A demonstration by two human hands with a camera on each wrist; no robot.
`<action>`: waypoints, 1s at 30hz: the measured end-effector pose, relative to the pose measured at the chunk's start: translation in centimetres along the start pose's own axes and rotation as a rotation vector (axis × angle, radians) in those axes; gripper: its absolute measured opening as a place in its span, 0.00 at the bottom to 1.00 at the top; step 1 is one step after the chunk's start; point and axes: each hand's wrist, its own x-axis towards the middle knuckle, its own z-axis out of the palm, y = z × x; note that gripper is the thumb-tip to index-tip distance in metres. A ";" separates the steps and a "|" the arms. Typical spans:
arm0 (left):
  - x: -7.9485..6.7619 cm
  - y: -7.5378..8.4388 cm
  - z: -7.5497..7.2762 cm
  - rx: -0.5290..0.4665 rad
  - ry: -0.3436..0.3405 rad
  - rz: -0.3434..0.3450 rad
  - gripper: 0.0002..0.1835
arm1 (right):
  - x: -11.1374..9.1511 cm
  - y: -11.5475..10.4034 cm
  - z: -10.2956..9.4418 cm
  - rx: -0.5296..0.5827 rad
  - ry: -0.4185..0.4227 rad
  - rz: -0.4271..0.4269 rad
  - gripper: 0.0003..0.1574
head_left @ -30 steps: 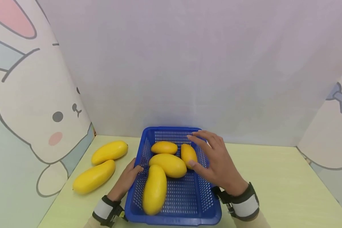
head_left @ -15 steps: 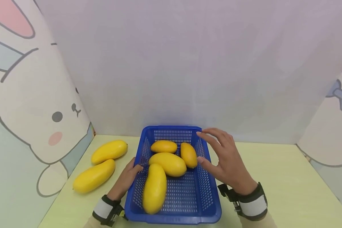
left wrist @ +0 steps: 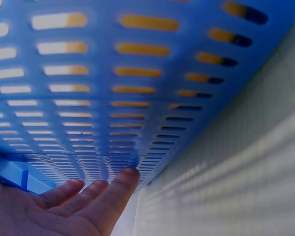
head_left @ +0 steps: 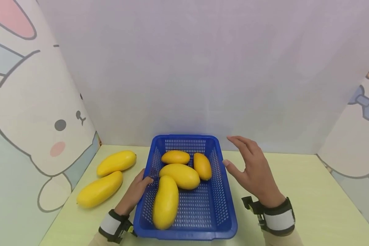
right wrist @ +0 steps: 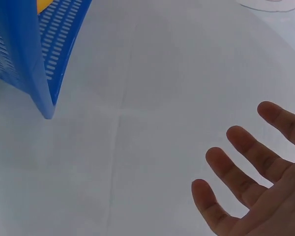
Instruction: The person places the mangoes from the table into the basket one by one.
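A blue plastic basket [head_left: 200,235] with slotted walls stands in the middle of the table. My left hand [head_left: 134,193] grips its left rim, thumb over the top and fingers against the outer wall; the left wrist view has those fingers [left wrist: 113,196] on the slotted side. Inside lie two small orange-yellow mangoes, one at the back [head_left: 175,157] and one at the right [head_left: 202,166], plus two bigger yellow mangoes, one in the middle [head_left: 179,176] and one front left [head_left: 165,203]. Apart from the basket, to its right, my right hand [head_left: 256,167] hovers with spread fingers, holding nothing.
Two more yellow mangoes, a rear one [head_left: 117,163] and a nearer one [head_left: 99,189], lie on the pale yellow-green table [head_left: 313,198] left of the basket. A whitish wall [head_left: 203,68] rises behind; a rabbit-printed panel [head_left: 27,136] flanks the left.
My right hand has moved right, from above the basket's right side to beyond its rim, and its fingers have spread. The left hand stays on the rim; the mangoes keep their places.
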 end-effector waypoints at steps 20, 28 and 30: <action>0.5 0.3 0.2 -0.007 -0.012 0.015 0.30 | -1.1 4.5 3.2 0.131 -0.283 0.533 0.47; 0.0 0.1 0.2 0.000 0.015 0.000 0.30 | -1.6 5.2 4.9 0.171 -0.302 0.558 0.46; -0.1 0.0 0.1 -0.007 0.020 -0.002 0.30 | -1.6 5.3 5.2 0.174 -0.299 0.555 0.46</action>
